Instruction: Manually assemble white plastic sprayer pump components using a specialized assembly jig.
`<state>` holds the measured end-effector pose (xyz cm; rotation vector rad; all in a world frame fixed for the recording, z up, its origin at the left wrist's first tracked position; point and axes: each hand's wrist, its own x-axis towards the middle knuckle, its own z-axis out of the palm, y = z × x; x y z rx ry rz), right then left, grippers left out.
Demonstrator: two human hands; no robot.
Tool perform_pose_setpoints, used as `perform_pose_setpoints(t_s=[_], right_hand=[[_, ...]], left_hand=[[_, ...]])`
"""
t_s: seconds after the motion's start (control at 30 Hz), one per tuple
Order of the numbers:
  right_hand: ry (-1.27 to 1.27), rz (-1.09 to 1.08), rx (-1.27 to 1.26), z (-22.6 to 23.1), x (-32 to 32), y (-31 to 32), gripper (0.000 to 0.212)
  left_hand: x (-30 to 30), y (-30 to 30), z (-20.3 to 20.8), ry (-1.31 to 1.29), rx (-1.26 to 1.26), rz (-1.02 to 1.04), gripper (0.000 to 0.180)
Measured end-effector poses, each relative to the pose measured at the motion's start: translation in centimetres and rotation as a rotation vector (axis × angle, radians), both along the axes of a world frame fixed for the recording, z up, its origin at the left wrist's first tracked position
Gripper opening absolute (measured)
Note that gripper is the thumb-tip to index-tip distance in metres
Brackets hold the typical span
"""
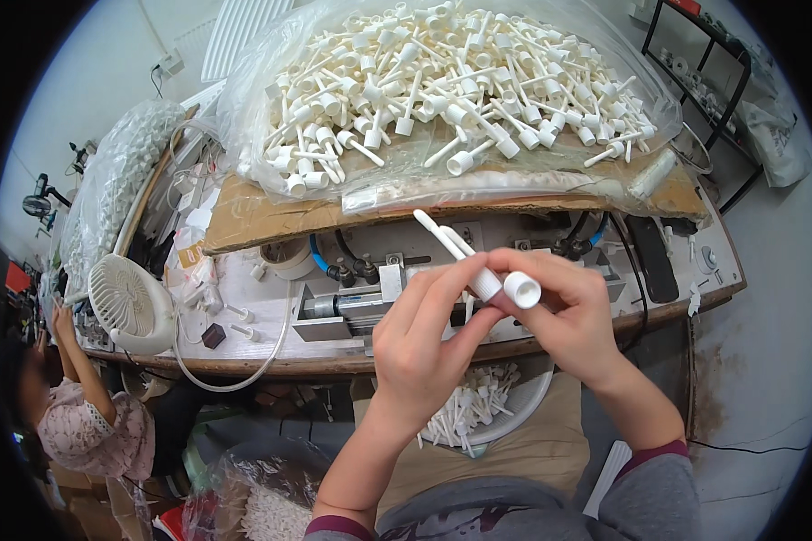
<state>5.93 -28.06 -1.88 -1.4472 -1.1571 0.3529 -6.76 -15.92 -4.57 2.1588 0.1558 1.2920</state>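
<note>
Above the table's front edge, my two hands are close together. My left hand (429,329) has its fingers and thumb closed on a white stemmed cap (485,285), whose ribbed cap end points toward me and whose thin stem slants up to the left. My right hand (573,311) pinches a second white stemmed cap (522,289) beside it, its round open end facing me. Fingers partly hide both pieces. Below my hands, a pale bowl (534,406) in my lap holds many similar white pieces (469,410).
A heap of white stemmed caps (424,81) lies in clear plastic on cardboard (271,221) over a metal fixture (347,311) with blue tubes. A white fan (131,302) stands left; a black phone (651,257) lies right. Another person (99,415) sits far left.
</note>
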Motion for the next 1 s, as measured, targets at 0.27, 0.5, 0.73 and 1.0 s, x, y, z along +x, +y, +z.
perform_pose_setpoints(t_s=[0.27,0.5,0.73,1.0], right_hand=[[0.085,0.079,-0.193,-1.9,-0.8,-3.2,0.032],[0.286,0.076,-0.196,-3.8,-1.0,-4.3,0.035],[0.413,-0.063,-0.079,-3.8,-1.2,-4.6,0.036],[0.438,-0.2,-0.024,-3.8,-1.8,-4.8,0.034]], left_hand=[[-2.4,-1.9,-1.0,0.189,-0.203,-0.139,0.042],[-3.4,-1.6,-3.0,0.334,-0.223,-0.169,0.04],[-2.8,-1.4,-4.1,0.551,0.352,-0.003,0.036],[-2.1,-0.5,-3.3,0.671,0.355,0.071,0.03]])
